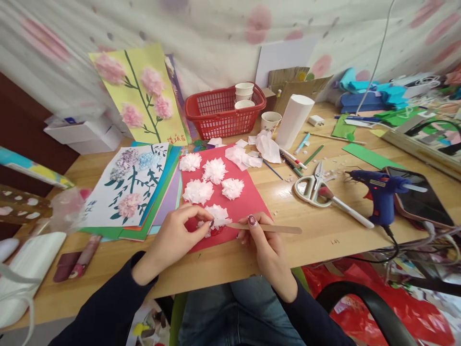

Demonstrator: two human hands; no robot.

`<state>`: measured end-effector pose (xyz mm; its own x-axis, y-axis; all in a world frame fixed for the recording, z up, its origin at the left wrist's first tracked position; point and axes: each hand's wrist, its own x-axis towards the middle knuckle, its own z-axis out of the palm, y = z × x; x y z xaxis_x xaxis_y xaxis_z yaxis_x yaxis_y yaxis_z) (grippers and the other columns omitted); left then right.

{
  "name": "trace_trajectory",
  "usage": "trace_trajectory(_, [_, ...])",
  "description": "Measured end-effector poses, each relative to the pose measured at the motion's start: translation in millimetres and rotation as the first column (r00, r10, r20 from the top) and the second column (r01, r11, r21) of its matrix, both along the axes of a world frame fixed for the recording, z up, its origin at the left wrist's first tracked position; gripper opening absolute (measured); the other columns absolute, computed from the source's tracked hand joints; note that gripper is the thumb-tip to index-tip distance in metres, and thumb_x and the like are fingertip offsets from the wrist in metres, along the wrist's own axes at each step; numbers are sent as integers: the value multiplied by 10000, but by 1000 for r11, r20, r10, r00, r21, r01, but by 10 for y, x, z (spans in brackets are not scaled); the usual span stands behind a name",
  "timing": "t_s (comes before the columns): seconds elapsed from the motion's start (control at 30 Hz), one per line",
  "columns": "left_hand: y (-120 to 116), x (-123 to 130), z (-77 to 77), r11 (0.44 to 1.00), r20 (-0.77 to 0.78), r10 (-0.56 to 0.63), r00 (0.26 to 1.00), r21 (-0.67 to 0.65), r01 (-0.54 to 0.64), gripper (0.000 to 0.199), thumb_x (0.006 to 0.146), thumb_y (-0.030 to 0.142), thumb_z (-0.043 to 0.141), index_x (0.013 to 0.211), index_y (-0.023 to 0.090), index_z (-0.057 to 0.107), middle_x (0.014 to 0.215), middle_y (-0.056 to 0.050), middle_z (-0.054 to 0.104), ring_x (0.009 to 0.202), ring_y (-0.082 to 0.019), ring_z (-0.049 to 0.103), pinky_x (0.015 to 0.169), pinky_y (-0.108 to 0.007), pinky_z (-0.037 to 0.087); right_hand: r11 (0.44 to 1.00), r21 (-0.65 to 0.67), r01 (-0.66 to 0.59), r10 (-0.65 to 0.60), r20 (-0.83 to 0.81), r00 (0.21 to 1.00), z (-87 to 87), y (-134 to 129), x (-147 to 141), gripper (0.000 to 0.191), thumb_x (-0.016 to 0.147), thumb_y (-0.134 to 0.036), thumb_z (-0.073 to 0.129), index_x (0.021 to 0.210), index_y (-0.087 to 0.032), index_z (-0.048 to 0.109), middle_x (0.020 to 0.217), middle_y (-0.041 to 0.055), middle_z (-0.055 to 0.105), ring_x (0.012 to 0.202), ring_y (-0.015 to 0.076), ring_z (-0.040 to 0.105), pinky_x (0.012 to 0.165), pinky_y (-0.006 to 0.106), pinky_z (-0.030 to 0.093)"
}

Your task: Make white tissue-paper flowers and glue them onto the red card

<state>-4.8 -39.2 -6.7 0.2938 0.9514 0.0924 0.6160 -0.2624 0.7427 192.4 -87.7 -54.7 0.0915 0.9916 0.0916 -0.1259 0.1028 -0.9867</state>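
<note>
A red sheet of paper (248, 187) lies on the desk with several white crumpled-paper flowers (198, 191) on it. My left hand (182, 229) is over the sheet's lower left, thumb and forefinger pinched beside the nearest white paper flower (218, 215). What sits between those fingertips is too small to make out. My right hand (264, 245) grips a flat wooden craft stick (286, 229), held level, its left end touching or just in front of that same flower. Part of this flower is hidden by my left fingers.
Right of the sheet lie scissors (312, 188), a brush (349, 211), a blue glue gun (378, 190) and a phone (421, 197). Behind stand a red basket (219, 117) with paper cups and a white paper roll (294, 120). Coloured sheets and a flower picture (126, 187) are on the left.
</note>
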Motion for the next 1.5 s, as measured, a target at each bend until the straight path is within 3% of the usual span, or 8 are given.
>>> trace_trajectory(0.1, [31,-7,8,974,144,32,989,-228,2,108,797,274,602,855,205,662,816,-17,721,728,-168,686,697,-303,565,1000,20,-11,11,-6,1000,11,-18,-6,295,1015,-428,464,898,-207,621,699,2,618,658,148,578,640,285,447])
trace_trajectory(0.2, [56,-8,-21,953,180,66,982,-302,-9,126,783,279,612,872,194,644,828,-26,723,745,-175,697,687,-304,574,999,31,-18,18,22,1000,22,-22,-15,289,1020,-416,451,886,-212,605,709,6,622,667,155,586,657,295,453])
trace_trajectory(0.4, [56,64,-89,979,96,32,995,-203,-11,105,794,239,589,873,198,644,842,-29,729,758,-180,698,748,-329,578,999,13,-48,44,181,982,44,14,-29,303,1025,-413,427,836,-215,558,729,11,598,674,157,577,650,294,448])
trace_trajectory(0.6, [41,86,-37,996,-2,1,1000,-89,-1,106,812,228,570,887,212,644,862,-25,717,809,-192,680,762,-331,560,996,27,-80,65,356,932,56,24,-32,285,1031,-376,407,840,-214,542,752,14,593,701,163,575,676,299,433])
trace_trajectory(0.77, [-21,-104,-40,995,-143,-80,987,47,88,280,813,280,618,1090,236,604,1160,-69,657,1131,-261,603,1009,-434,475,994,44,-101,73,424,903,54,45,-48,257,1034,-330,394,850,-214,531,763,15,586,709,162,570,685,291,428])
trace_trajectory(0.97, [-73,-286,-161,980,-330,-192,924,-7,201,782,760,450,752,1420,324,352,1486,-93,457,1407,-354,366,1139,-535,323,991,49,-121,81,499,863,69,55,-72,206,1021,-274,417,860,-220,533,747,7,579,689,163,561,665,285,421])
trace_trajectory(1.27, [-48,-324,-268,963,-373,-252,893,-10,268,857,803,494,717,1488,333,228,1521,-128,414,1421,-375,340,1114,-540,307,983,137,-126,12,627,779,122,95,-165,188,1003,-216,409,837,-231,496,706,7,553,650,176,544,634,292,406])
trace_trajectory(1.5, [-45,-323,-261,965,-365,-247,898,-5,263,959,784,529,727,1519,321,147,1476,-156,470,1370,-375,421,1091,-527,322,993,82,-88,13,651,759,174,206,-215,203,982,-215,376,786,-241,418,660,2,488,601,185,494,593,299,341])
